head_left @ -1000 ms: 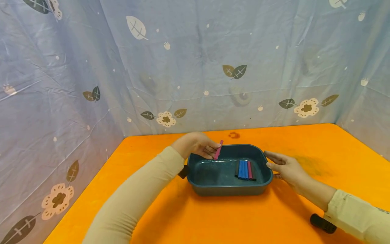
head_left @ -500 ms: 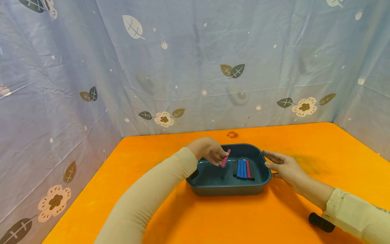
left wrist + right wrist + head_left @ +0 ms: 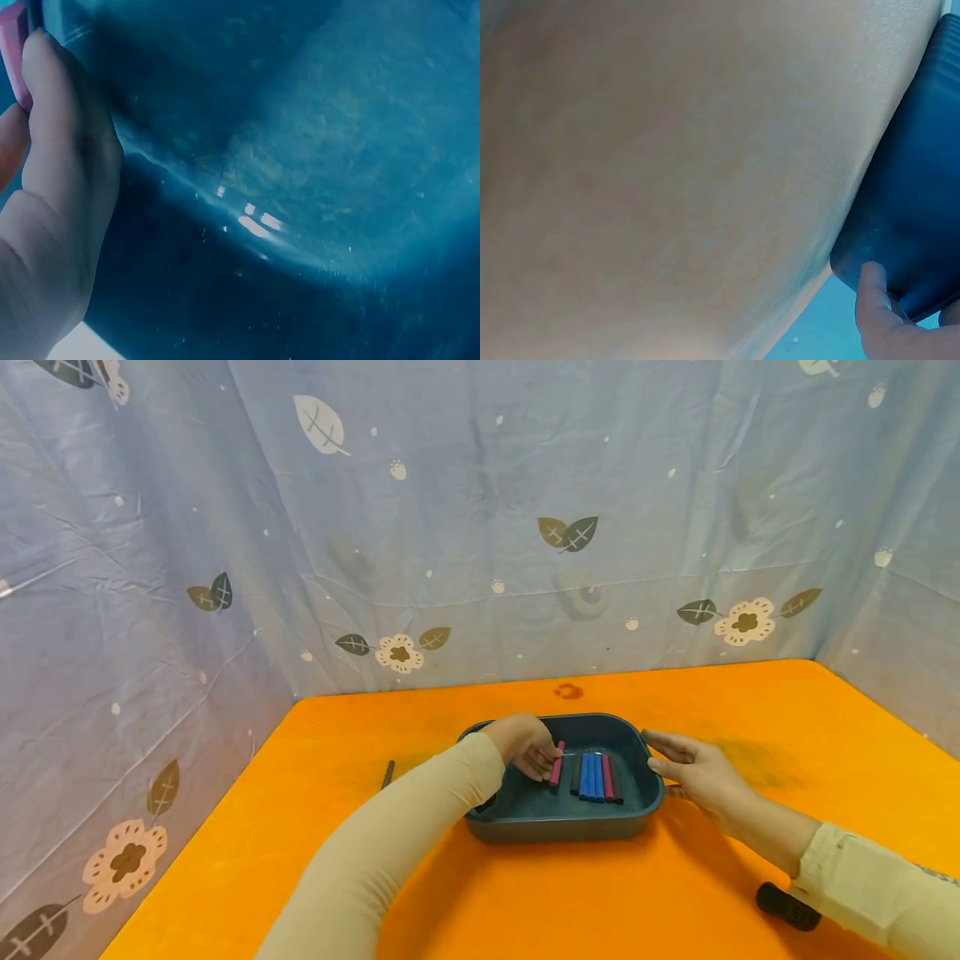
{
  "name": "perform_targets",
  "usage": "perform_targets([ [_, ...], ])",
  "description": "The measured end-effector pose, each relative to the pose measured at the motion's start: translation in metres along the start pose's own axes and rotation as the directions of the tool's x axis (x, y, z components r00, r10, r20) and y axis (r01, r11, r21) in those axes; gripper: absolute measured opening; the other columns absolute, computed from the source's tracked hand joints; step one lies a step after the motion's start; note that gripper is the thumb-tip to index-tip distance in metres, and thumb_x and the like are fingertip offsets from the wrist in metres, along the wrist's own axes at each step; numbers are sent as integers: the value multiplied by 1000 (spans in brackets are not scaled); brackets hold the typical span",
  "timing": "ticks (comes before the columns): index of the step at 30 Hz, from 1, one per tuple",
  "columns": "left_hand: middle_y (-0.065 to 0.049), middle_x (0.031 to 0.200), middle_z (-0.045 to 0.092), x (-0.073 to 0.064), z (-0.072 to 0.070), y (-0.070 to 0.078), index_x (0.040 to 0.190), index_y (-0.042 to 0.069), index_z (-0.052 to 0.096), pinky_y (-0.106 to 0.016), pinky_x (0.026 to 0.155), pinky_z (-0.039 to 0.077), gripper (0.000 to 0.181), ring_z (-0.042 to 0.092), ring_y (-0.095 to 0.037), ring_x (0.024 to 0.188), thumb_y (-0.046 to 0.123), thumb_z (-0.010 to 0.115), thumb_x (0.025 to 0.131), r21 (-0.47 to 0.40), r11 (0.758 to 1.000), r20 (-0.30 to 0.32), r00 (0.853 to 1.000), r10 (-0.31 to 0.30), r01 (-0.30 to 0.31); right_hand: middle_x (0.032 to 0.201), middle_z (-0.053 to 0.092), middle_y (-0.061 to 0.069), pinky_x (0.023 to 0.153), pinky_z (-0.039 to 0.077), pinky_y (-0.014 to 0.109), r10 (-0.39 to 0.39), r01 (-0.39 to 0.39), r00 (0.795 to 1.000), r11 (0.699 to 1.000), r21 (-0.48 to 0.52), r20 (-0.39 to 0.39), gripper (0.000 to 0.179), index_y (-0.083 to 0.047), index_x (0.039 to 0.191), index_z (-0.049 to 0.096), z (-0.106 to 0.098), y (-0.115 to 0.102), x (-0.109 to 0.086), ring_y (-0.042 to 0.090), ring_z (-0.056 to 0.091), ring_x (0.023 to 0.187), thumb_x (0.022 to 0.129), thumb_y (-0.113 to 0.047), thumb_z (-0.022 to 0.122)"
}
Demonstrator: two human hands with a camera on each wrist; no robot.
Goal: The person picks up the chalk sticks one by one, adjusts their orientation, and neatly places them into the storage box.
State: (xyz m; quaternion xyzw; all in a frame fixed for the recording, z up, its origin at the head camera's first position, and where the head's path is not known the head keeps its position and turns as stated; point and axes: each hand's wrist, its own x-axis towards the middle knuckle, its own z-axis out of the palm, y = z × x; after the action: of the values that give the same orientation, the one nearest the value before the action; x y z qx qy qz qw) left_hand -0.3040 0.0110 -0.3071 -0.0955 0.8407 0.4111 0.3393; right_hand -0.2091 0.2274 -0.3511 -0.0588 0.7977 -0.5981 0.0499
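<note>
In the head view my left hand reaches down inside the dark teal tray. It pinches a slim pink stick between thumb and fingertips, and the stick's lower end is close to the tray's floor. Just right of it lies a side-by-side row of sticks: a dark one, several blue sticks, another pink stick and a dark one at the end. My right hand holds the tray's right end, thumb at the rim and a finger against the outer wall, as the right wrist view shows.
A dark stick lies on the orange table left of the tray, partly hidden by my left sleeve. The black wrist camera hangs under my right sleeve. A patterned curtain surrounds the table's back and sides.
My left hand has moved right and down into the tray with the pink stick, bringing it beside the row. The dark stick on the table has come into view. My right hand stays at the tray's end.
</note>
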Motion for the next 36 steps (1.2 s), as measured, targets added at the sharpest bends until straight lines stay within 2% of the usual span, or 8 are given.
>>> perform_targets([
  [4,-18,103,66,1,1,-1,109,-5,67,-36,94,51,21,63,-30,105,11,57,99,-11,1000,-2,1000,2,-2,154,20,26,72,52,27,-3,3,1000,1000,-3,4,56,4,152,21,0,-1,0,43,42,127,103,-9,47],
  [8,-20,98,67,39,-2,-2,101,-6,67,-39,85,56,20,65,-32,92,11,60,97,-4,1000,66,998,14,-14,154,20,26,72,52,27,-7,7,1000,1000,0,7,57,4,152,20,0,-2,0,41,43,126,103,-9,47],
  [11,-22,98,67,48,-3,-2,102,-9,67,-41,82,56,20,66,-33,90,10,61,97,17,1000,84,996,12,-13,154,20,26,72,52,27,-5,5,1000,1000,2,8,57,3,152,20,1,-2,0,39,44,125,103,-9,47],
  [14,-22,103,68,39,-4,-1,107,-9,66,-41,86,55,22,67,-33,96,9,61,97,14,1000,61,998,14,-15,154,20,26,72,52,27,-4,4,1000,1000,3,9,57,3,152,20,1,-2,1,38,45,124,103,-8,47],
  [15,-21,106,68,23,-3,0,112,-9,65,-39,90,53,23,66,-31,100,8,57,99,35,999,43,999,23,-25,154,20,26,73,52,27,-3,3,1000,1000,3,9,57,4,152,20,1,-2,1,38,45,124,103,-8,47],
  [19,-20,109,69,4,-6,0,116,-8,64,-37,91,53,25,66,-30,104,9,56,100,20,998,5,998,55,-55,154,21,26,73,53,27,4,-4,1000,1000,4,0,57,3,152,21,1,-2,1,36,45,123,103,-8,48],
  [28,-23,129,58,-28,-22,-5,135,-8,51,-41,101,45,37,55,-35,120,10,50,102,-60,984,133,976,175,-168,154,20,27,73,53,27,7,-7,1000,1000,2,7,57,4,152,20,1,-1,1,41,40,127,103,-8,47],
  [36,-22,131,57,-50,-46,-6,135,-6,52,-37,98,48,38,62,-30,105,13,50,103,-77,974,118,968,223,-215,154,18,28,75,52,27,7,-7,1000,1000,-18,10,57,4,152,18,0,-2,0,45,35,131,104,-9,46],
])
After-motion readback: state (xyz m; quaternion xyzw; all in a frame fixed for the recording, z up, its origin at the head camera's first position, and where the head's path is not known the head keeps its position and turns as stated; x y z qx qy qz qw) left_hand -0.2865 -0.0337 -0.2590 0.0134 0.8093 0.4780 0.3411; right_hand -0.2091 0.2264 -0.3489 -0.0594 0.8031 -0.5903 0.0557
